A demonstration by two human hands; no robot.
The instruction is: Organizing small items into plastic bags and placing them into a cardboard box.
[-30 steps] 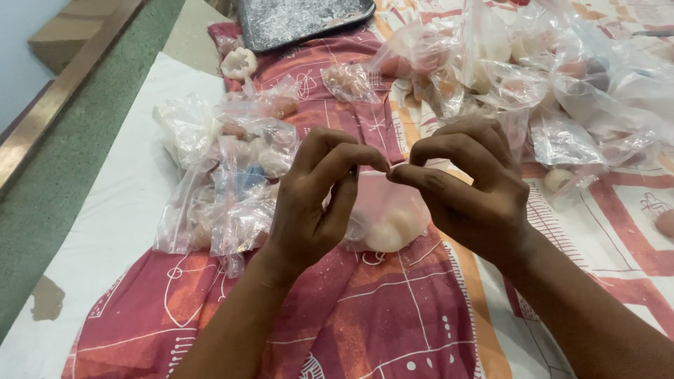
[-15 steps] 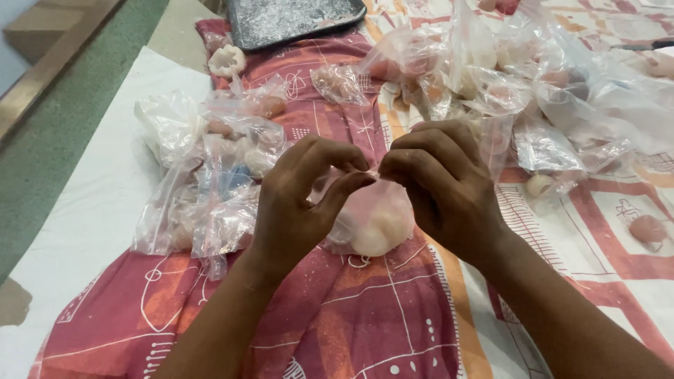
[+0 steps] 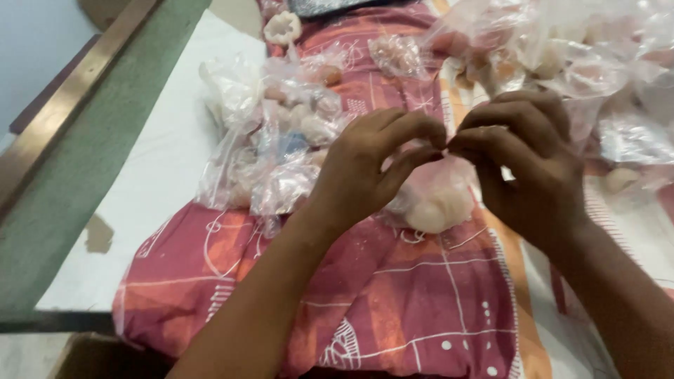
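My left hand (image 3: 365, 168) and my right hand (image 3: 523, 161) meet fingertip to fingertip over a small clear plastic bag (image 3: 435, 200) holding pale pink and white lumps. Both hands pinch the bag's top edge, and the bag rests on a red patterned cloth (image 3: 393, 288). The fingers hide the bag's mouth.
A pile of similar filled clear bags (image 3: 281, 140) lies to the left of my hands, and more bags (image 3: 597, 77) are heaped at the upper right. A white ring-shaped piece (image 3: 282, 28) lies at the top. A white sheet (image 3: 147, 182) and a green floor (image 3: 63, 189) are on the left.
The view has shifted so the hands and bag now sit further right and higher. Both hands keep pinching the top of the bag; the fingertips have drawn closer together.
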